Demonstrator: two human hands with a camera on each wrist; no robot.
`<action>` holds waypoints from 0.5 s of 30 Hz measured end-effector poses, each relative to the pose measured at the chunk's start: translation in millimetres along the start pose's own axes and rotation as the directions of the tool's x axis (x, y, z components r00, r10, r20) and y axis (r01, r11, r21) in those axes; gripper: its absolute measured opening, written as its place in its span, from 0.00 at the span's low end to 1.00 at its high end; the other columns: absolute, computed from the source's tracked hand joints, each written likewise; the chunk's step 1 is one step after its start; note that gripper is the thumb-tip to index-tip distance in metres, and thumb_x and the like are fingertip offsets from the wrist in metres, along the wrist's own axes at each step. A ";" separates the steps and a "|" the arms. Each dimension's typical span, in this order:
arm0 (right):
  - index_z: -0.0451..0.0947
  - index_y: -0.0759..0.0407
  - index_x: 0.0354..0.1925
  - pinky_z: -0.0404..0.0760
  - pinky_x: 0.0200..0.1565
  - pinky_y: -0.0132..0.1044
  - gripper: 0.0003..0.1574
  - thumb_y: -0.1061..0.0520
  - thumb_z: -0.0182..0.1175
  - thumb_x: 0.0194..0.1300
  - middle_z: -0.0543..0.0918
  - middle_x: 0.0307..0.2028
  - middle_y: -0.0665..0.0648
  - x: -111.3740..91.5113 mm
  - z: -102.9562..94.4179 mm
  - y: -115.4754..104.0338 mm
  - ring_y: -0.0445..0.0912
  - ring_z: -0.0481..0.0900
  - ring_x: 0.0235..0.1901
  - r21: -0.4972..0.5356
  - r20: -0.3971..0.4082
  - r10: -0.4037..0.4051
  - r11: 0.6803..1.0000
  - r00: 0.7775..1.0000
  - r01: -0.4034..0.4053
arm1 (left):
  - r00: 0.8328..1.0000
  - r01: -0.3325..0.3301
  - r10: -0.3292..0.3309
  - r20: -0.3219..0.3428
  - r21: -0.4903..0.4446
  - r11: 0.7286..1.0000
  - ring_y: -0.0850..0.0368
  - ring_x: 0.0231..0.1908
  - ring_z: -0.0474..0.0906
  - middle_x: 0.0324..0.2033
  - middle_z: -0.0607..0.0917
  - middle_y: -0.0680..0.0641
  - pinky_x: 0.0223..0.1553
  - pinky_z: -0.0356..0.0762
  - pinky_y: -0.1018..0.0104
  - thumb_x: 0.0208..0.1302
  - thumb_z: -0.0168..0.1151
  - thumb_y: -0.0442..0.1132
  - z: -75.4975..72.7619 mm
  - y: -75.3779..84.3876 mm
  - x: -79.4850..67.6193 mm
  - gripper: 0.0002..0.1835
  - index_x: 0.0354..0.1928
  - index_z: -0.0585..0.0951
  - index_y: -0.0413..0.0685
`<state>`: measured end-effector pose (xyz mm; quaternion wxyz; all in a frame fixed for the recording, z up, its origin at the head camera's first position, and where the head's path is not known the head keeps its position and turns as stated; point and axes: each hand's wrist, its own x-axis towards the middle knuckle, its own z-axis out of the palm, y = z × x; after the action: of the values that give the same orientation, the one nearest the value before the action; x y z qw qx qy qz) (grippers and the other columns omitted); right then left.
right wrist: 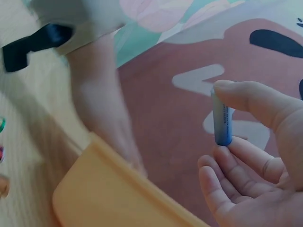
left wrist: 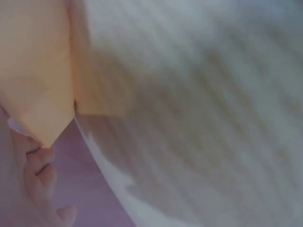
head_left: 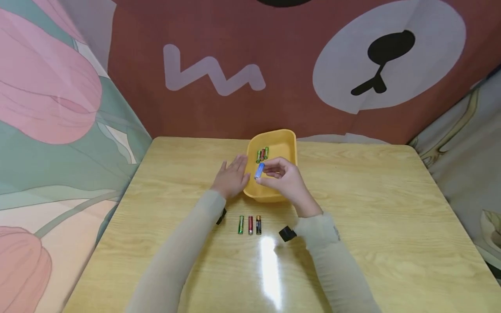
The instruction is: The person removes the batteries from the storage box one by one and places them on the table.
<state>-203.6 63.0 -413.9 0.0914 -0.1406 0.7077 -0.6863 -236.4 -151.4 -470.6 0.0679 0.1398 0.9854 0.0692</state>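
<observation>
Dark, tiny print runs down the side of the blue battery point(right wrist: 222, 118), too small to read. The right hand point(head_left: 287, 180) pinches that battery by its 2 ends, with the thumb on 1 end and fingertips on the other. It is up over the yellow plastic tray point(head_left: 288, 141). The left hand point(head_left: 232, 177) has its fingers stretched out, touching the tray's left side. In the tray lie 2 green batteries point(head_left: 266, 152) and 1 red battery point(head_left: 262, 155). On the wooden table point(head_left: 375, 208), nearer the person, 3 more batteries point(head_left: 250, 225) lie in a row.
</observation>
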 end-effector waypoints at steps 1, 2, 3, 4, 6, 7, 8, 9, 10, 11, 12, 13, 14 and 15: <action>0.79 0.64 0.54 0.75 0.63 0.54 0.29 0.62 0.76 0.56 0.81 0.52 0.62 0.5 0.6 2.5 0.67 0.76 0.57 0.001 -0.001 0.000 1.000 1.000 0.000 | 1.000 -0.001 0.001 -0.003 -0.002 1.000 0.55 0.79 0.38 0.80 0.46 0.48 0.77 0.37 0.45 0.82 0.33 0.56 -1.2 -0.6 -0.5 0.36 0.82 0.43 0.48; 0.78 0.65 0.54 0.75 0.63 0.55 0.29 0.62 0.76 0.56 0.81 0.52 0.62 1.1 0.9 5.1 0.67 0.76 0.57 0.003 -0.006 0.001 1.000 1.000 0.000 | 1.000 -0.003 0.003 -0.007 -0.005 1.000 0.55 0.79 0.39 0.80 0.47 0.48 0.77 0.37 0.45 0.82 0.33 0.56 -2.8 -1.1 -0.9 0.36 0.82 0.43 0.48; 0.78 0.65 0.54 0.75 0.63 0.54 0.29 0.62 0.76 0.56 0.81 0.52 0.61 1.6 0.9 7.6 0.66 0.77 0.57 0.004 -0.015 0.007 1.000 1.000 -0.007 | 1.000 -0.005 0.005 -0.007 -0.016 1.000 0.55 0.79 0.39 0.80 0.47 0.48 0.77 0.37 0.45 0.82 0.34 0.55 -4.6 -1.6 -1.1 0.36 0.82 0.43 0.47; 0.78 0.65 0.54 0.75 0.63 0.53 0.29 0.62 0.76 0.56 0.81 0.51 0.61 1.5 -0.6 9.9 0.65 0.77 0.56 0.007 -0.026 0.012 1.000 1.000 -0.012 | 1.000 -0.008 0.007 -0.007 -0.028 1.000 0.54 0.79 0.39 0.81 0.47 0.47 0.77 0.37 0.45 0.82 0.34 0.55 -6.5 -0.6 -0.8 0.36 0.82 0.44 0.47; 0.78 0.65 0.55 0.76 0.63 0.51 0.29 0.62 0.76 0.56 0.81 0.52 0.61 1.6 -3.4 14.2 0.61 0.78 0.56 0.015 -0.035 0.010 1.000 0.999 -0.010 | 1.000 -0.005 0.005 -0.004 -0.043 0.999 0.54 0.79 0.39 0.81 0.47 0.47 0.77 0.37 0.44 0.82 0.34 0.55 -8.9 0.3 -0.4 0.36 0.82 0.43 0.46; 0.78 0.65 0.55 0.77 0.62 0.48 0.30 0.62 0.76 0.56 0.81 0.52 0.61 2.0 -4.8 16.2 0.59 0.79 0.55 0.017 -0.035 0.006 1.000 0.999 -0.005 | 1.000 0.000 0.000 -0.003 -0.047 0.999 0.54 0.79 0.38 0.81 0.47 0.47 0.77 0.37 0.44 0.82 0.34 0.55 -9.5 0.4 -0.3 0.36 0.82 0.43 0.46; 0.77 0.65 0.55 0.78 0.62 0.46 0.30 0.62 0.76 0.56 0.81 0.52 0.61 2.2 -5.9 17.6 0.57 0.79 0.54 0.019 -0.033 -0.001 1.000 0.999 0.001 | 1.000 0.006 -0.006 -0.003 -0.050 0.999 0.54 0.79 0.38 0.81 0.46 0.47 0.77 0.37 0.44 0.82 0.34 0.55 -9.5 0.3 -0.1 0.36 0.82 0.43 0.47; 0.77 0.65 0.56 0.78 0.61 0.44 0.30 0.61 0.76 0.56 0.81 0.52 0.61 2.7 -7.0 19.4 0.56 0.79 0.54 0.022 -0.030 -0.005 1.000 1.000 0.006 | 1.000 0.012 -0.012 -0.005 -0.053 0.998 0.54 0.79 0.38 0.81 0.46 0.48 0.77 0.37 0.45 0.82 0.34 0.55 -9.1 0.1 0.2 0.36 0.82 0.43 0.47; 0.77 0.65 0.56 0.79 0.61 0.42 0.30 0.61 0.76 0.57 0.81 0.52 0.61 2.9 -8.1 21.1 0.55 0.80 0.53 0.025 -0.028 -0.011 1.000 1.000 0.011 | 1.000 0.016 -0.017 -0.008 -0.057 0.998 0.55 0.79 0.38 0.81 0.46 0.48 0.77 0.37 0.45 0.82 0.34 0.54 -8.4 -0.1 0.4 0.36 0.82 0.43 0.47; 0.77 0.65 0.56 0.79 0.60 0.41 0.30 0.62 0.76 0.57 0.81 0.52 0.61 2.7 -9.1 23.0 0.54 0.80 0.53 0.030 -0.029 -0.014 0.999 0.999 0.015 | 1.000 0.017 -0.018 -0.012 -0.062 0.998 0.55 0.79 0.38 0.81 0.46 0.48 0.77 0.37 0.45 0.82 0.34 0.54 -7.5 -0.3 0.6 0.35 0.82 0.43 0.47; 0.77 0.65 0.56 0.80 0.59 0.40 0.30 0.62 0.75 0.57 0.81 0.52 0.61 2.3 -10.2 25.1 0.53 0.80 0.53 0.036 -0.033 -0.014 0.999 0.999 0.015 | 1.000 0.016 -0.017 -0.014 -0.069 0.998 0.54 0.79 0.38 0.81 0.46 0.48 0.77 0.37 0.45 0.82 0.34 0.54 -6.5 -0.1 0.8 0.35 0.82 0.43 0.47; 0.77 0.66 0.56 0.80 0.59 0.39 0.30 0.63 0.75 0.57 0.81 0.52 0.61 2.5 -10.6 26.6 0.53 0.80 0.52 0.042 -0.037 -0.016 0.999 0.999 0.017 | 1.000 0.015 -0.016 -0.018 -0.080 0.997 0.54 0.79 0.38 0.81 0.47 0.48 0.77 0.37 0.45 0.82 0.34 0.54 -6.6 -0.3 1.2 0.35 0.82 0.43 0.47; 0.77 0.66 0.56 0.80 0.59 0.38 0.30 0.64 0.75 0.57 0.81 0.51 0.61 2.5 -11.0 28.2 0.53 0.80 0.52 0.051 -0.042 -0.017 0.999 0.999 0.019 | 1.000 0.012 -0.014 -0.022 -0.087 0.996 0.54 0.79 0.38 0.81 0.47 0.47 0.77 0.37 0.45 0.82 0.34 0.54 -6.6 -0.3 1.3 0.35 0.82 0.43 0.47; 0.77 0.67 0.56 0.80 0.58 0.38 0.29 0.64 0.74 0.57 0.82 0.51 0.60 2.6 -11.5 30.5 0.52 0.81 0.52 0.060 -0.050 -0.016 0.998 0.999 0.019 | 1.000 0.008 -0.011 -0.028 -0.097 0.995 0.54 0.79 0.38 0.81 0.48 0.47 0.77 0.37 0.45 0.82 0.34 0.54 -6.8 -0.2 1.3 0.35 0.82 0.43 0.47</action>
<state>-212.1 73.6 -443.7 0.0722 -0.1270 0.6874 -0.7114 -238.7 -151.9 -464.2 0.0608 0.1306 0.9824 0.1187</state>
